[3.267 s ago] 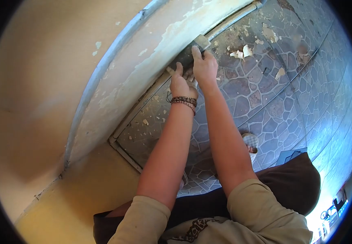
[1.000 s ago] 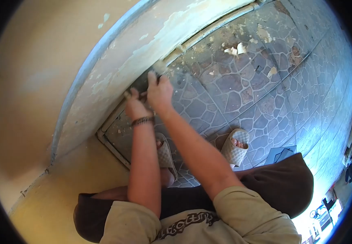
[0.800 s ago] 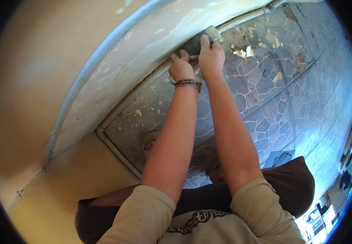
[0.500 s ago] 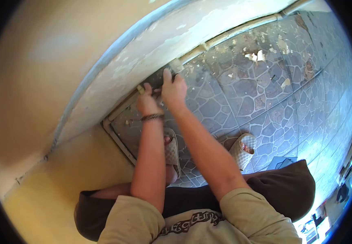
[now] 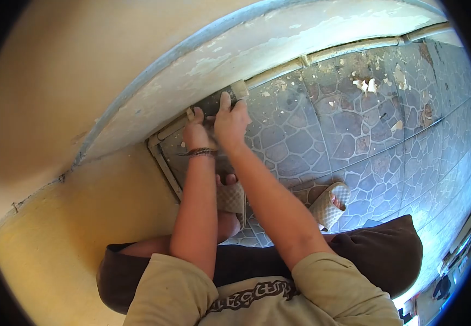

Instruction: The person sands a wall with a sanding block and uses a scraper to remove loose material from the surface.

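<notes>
Low against the wall, both my hands are on a dark, roughly cylindrical piece [image 5: 211, 103] that has pale ends. It lies in line with the pipe along the wall's foot. My left hand [image 5: 196, 133] is closed at its near-left end, thumb pointing up along it, with a braided bracelet on the wrist. My right hand [image 5: 231, 122] is closed at its other end, thumb extended over the dark surface, close to a pale block-like end [image 5: 239, 89]. The undersides of both grips are hidden.
A pale pipe [image 5: 349, 52] runs along the base of the peeling wall [image 5: 186, 73] and turns at the left corner. White flakes [image 5: 365, 86] lie on the stone-patterned floor [image 5: 295, 144]. My checkered slippers [image 5: 330, 209] rest on the floor below my arms.
The view has swung, so wall and floor sit further right and lower. My hands stay on the dark piece, which now shows more clearly, with less motion blur.
</notes>
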A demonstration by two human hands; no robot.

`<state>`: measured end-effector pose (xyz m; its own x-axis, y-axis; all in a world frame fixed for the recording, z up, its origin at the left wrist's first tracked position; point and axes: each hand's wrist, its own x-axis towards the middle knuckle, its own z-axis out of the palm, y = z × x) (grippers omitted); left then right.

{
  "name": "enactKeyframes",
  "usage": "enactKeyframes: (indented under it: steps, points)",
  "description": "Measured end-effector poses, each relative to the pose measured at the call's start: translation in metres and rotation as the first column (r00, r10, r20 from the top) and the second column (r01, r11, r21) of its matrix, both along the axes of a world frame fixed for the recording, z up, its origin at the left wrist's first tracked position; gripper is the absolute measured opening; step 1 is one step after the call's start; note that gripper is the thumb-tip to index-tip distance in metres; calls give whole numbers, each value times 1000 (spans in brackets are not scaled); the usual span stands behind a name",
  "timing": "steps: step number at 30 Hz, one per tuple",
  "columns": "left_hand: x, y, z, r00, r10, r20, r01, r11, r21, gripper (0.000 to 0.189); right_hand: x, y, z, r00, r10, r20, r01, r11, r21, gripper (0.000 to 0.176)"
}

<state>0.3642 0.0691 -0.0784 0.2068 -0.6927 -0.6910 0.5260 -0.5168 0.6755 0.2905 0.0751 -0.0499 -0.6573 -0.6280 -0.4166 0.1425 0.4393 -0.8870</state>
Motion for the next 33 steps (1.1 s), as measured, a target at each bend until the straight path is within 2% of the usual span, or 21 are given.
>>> enactKeyframes:
  steps: [2,3,5,6,7,8,10,12,13,14,17,19,20,21,24,26,27,28,29,32,33]
  points:
    - [-15,3,-10,985,-107,134,112,993,-32,42,-27,3,-5,990,106,-95,-105,994,24,43]
    - [-48,-1,-11,966,-206,155,204,979,28,40,-55,-4,-8,961,83,-262,-44,988,149,43]
    - [-115,-13,-30,697,-331,637,407,913,30,43,-127,-15,-20,966,108,-234,-64,980,189,45]
    - [-148,-18,-34,529,-326,783,431,899,83,46,-139,-20,-2,984,-85,158,97,993,-67,48]
    - [-164,-23,-6,991,-26,131,6,989,151,46,-141,-21,8,986,-104,128,103,995,14,46]
    - [-153,-18,-4,890,-193,412,147,979,141,42,-132,-19,8,997,-76,12,74,993,93,43]
    - [-107,-12,4,386,-399,831,402,884,238,36,-94,-22,12,979,3,-202,47,969,243,39]
    - [-32,-1,-12,916,-140,377,122,990,71,29,-30,-8,-1,982,66,-179,-45,992,116,40]
    - [2,-2,-3,977,28,213,-46,995,83,28,6,-2,0,990,29,-140,-28,1000,9,43]
    - [17,-3,7,979,201,45,-205,970,129,27,26,1,4,995,-3,-100,-6,996,-93,46]
    - [-2,3,4,977,97,189,-99,995,-2,29,10,2,-16,965,-27,-260,-33,974,-222,45]
    - [-73,-5,40,914,-245,324,251,968,22,39,-65,-7,-12,951,155,-266,-104,975,195,44]
    - [-94,-14,-19,736,-405,543,454,890,49,48,-101,-16,-5,974,74,-216,-25,975,221,50]
    - [-130,-17,3,756,-330,565,336,937,97,49,-128,-19,-34,998,-50,-46,53,997,48,54]
    - [-124,-16,18,941,-176,289,171,984,45,44,-109,-18,-9,913,48,-405,44,975,216,55]
    - [-62,-6,-2,478,-355,803,344,917,201,42,-54,-15,8,979,34,-203,12,975,221,51]
    - [-33,-2,10,648,-365,668,272,931,244,38,-24,-11,0,989,8,-147,20,981,191,50]
    - [-10,-3,16,852,-206,482,115,970,212,31,6,-6,-3,991,-24,-132,41,991,124,47]
    - [0,-7,23,932,-106,347,62,989,137,29,17,-3,0,999,28,20,-31,991,133,45]
    - [-28,0,9,996,-60,69,56,996,66,31,-8,3,-7,995,-2,-97,9,998,62,42]
    - [-46,-3,-5,973,-176,146,171,984,48,37,-25,-1,-8,984,-9,-177,15,999,33,41]
